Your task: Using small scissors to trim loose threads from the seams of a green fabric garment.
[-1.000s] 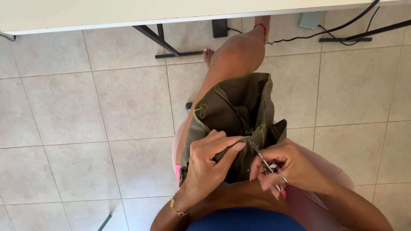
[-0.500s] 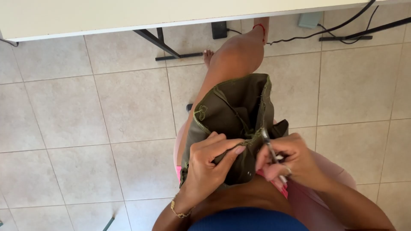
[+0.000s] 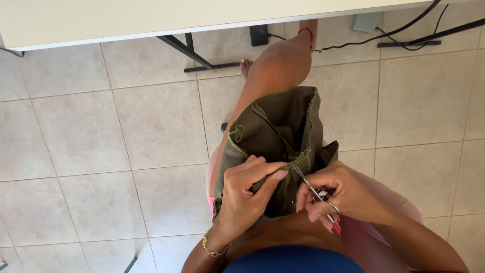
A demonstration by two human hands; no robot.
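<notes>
The person sits with an olive-green garment (image 3: 283, 136) draped over the lap and thigh, its stitched edges and seams turned up toward the camera. The left hand (image 3: 247, 194) pinches a fold of the cloth near its lower edge, thumb and forefinger pressed together on the fabric, the other fingers curled under it. A thin gold bracelet (image 3: 214, 248) circles that wrist.

The right hand (image 3: 343, 194) grips a small pair of metal scissors (image 3: 314, 191), fingers closed about the handles, one finger through a ring. The blades point up and to the left, their tip touching the seam just beside the left thumb; whether the blades are parted or closed is hard to tell at this size. A bit of bright pink (image 3: 335, 228) shows under the right hand, perhaps part of the handle or of the seat.

The bare leg (image 3: 275, 65) stretches forward beneath the garment, with a red cord (image 3: 305, 31) at the ankle. Under it lies a floor (image 3: 91, 136) of pale beige tiles. Along the top runs the light edge of a tabletop (image 3: 151, 17), with black metal legs (image 3: 189, 50) below it. Black cables (image 3: 399, 30) trail across the tiles at upper right, near a small dark box (image 3: 259, 34) and a grey-green one (image 3: 365, 21).
</notes>
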